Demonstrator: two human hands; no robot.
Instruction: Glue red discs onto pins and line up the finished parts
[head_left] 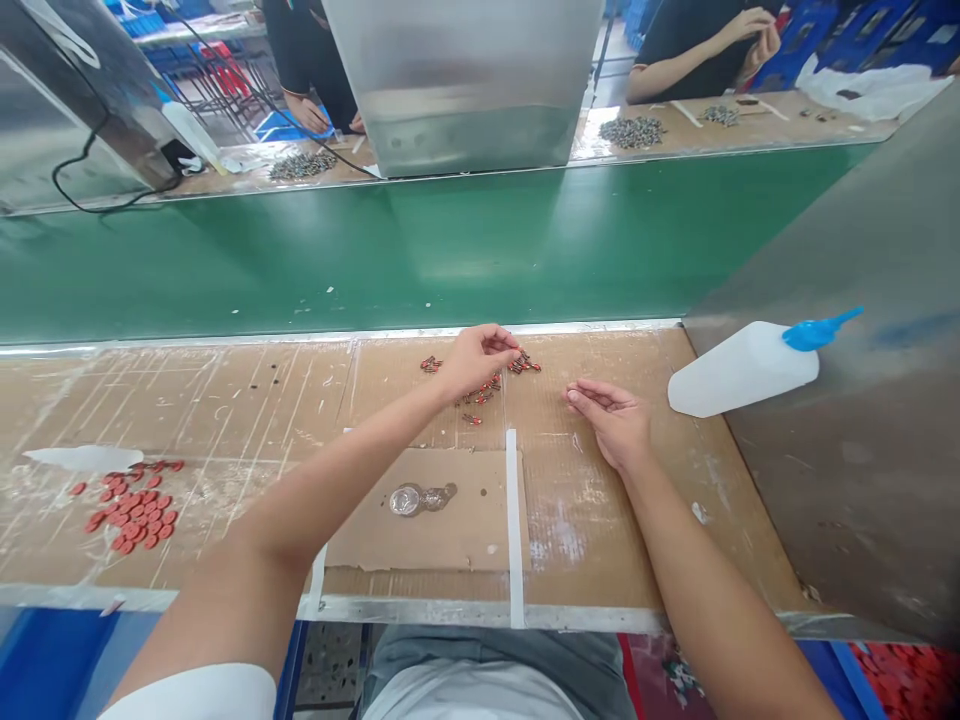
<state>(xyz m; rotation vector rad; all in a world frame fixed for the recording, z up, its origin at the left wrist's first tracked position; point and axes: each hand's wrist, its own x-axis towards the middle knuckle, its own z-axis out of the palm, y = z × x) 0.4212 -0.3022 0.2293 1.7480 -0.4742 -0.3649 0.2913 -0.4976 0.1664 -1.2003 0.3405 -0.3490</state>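
Note:
My left hand [484, 358] reaches over small red and dark metal parts [480, 393] near the back of the cardboard-covered table. Its thumb and fingertips are closed together beside the rightmost parts; what they hold, if anything, is too small to tell. To the right, my right hand [609, 418] hovers above the cardboard with thumb and fingertips pinched; anything between them is too small to name. Nearer the front, a small clear round object [406, 500] rests on a cardboard sheet [450, 545] next to a wet-looking patch.
Red discs [135, 515] lie at the left by a white pointed piece [86, 458]. A white bottle with a blue nozzle [742, 370] leans against the metal wall [855, 440] at right. Beyond the green belt [465, 240], two people work by metal part piles [632, 131].

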